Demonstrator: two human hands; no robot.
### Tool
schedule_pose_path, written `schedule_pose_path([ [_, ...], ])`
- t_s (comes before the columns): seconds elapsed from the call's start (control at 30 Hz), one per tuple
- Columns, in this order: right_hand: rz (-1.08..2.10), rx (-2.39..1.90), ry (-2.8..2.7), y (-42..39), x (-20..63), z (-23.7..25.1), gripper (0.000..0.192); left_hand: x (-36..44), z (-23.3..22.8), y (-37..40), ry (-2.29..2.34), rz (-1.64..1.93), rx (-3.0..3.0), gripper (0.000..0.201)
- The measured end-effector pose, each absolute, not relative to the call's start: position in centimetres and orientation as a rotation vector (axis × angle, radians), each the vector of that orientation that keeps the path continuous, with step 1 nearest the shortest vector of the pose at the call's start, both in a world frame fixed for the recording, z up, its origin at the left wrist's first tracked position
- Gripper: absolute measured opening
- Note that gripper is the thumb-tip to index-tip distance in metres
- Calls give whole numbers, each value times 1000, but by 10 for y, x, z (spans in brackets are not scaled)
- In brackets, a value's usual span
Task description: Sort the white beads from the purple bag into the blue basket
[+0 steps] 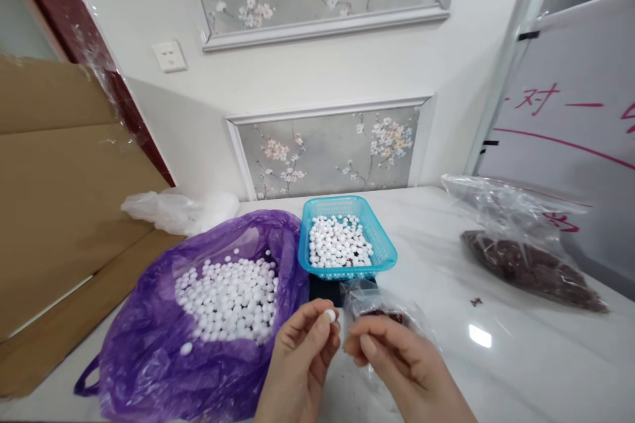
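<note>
My left hand (pixel 302 350) pinches a small white ball (pixel 330 315) between thumb and fingertips. Right beside it, my right hand (pixel 397 360) grips a small clear plastic bag (pixel 370 301) that holds something dark red-brown. Both hands hover over the white marble table (pixel 496 370) near its front edge. Left of the hands lies an open purple plastic bag (pixel 149 344) full of white balls (pixel 228 297). Just behind the hands a blue mesh basket (pixel 381 244) with more white balls stands on a small black object, a few dark pieces among them.
A large clear bag of dark red-brown pieces (pixel 526 264) lies at the right. One dark crumb (pixel 476 302) sits on the table near it. Crumpled white plastic (pixel 178 208) lies by the wall. Cardboard sheets (pixel 59 198) lean at the left, a whiteboard (pixel 570 125) at the right.
</note>
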State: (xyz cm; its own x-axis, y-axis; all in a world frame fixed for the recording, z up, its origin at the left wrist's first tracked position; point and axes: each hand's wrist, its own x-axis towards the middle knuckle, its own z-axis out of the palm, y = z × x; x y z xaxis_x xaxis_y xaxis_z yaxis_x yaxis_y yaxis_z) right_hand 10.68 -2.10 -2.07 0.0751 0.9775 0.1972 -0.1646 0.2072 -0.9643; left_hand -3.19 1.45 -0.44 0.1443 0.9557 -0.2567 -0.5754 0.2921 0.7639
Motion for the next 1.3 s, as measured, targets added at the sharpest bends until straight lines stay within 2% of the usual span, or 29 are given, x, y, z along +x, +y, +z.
schedule_pose_path([
  [0.2, 1081, -971, -1400, -24, 108, -30, 36, -32, -9, 16, 918, 1233, 668, 26],
  [0.57, 1123, -948, -1356, -22, 107, -36, 39, -33, -7, 18, 909, 1246, 801, 19],
  [1.0, 1032, -966, -1327, -24, 109, -28, 35, -37, -8, 16, 797, 1210, 822, 19],
  [1.3, 770, -939, -1295, -25, 106, -20, 19, -39, -10, 14, 669, 1351, 1228, 18],
])
